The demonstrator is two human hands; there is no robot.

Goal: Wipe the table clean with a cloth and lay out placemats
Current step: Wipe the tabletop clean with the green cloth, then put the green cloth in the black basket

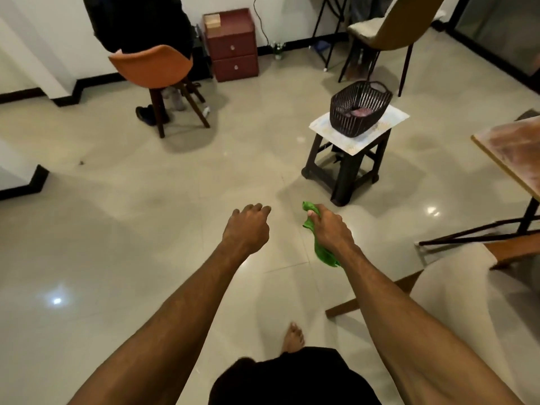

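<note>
From the head camera: a person stands barefoot on a glossy cream tiled floor [146,229] with both arms stretched forward. The right hand [330,226] has its grip clamped on a crumpled bright-green fabric cloth [321,255], which hangs in the air below the fist, well apart from the wood-grained, pale-edged worktop [514,153] at the right edge of the frame. The left hand [247,226] holds nothing, its grip slack and fingers loosely curled.

The cloth looks light, soft and limp. It would likely drape and bunch rather than slide, so it is best gathered into a pad under the palm for wiping.

Ahead, a dark ribbed plastic basket [361,108] sits on a pale, thin printed sheet [321,128], possibly a placemat, laid across a dark square plastic stool [347,173]. The sheet appears flat and flexible and is probably easiest lifted by an overhanging edge.
</note>
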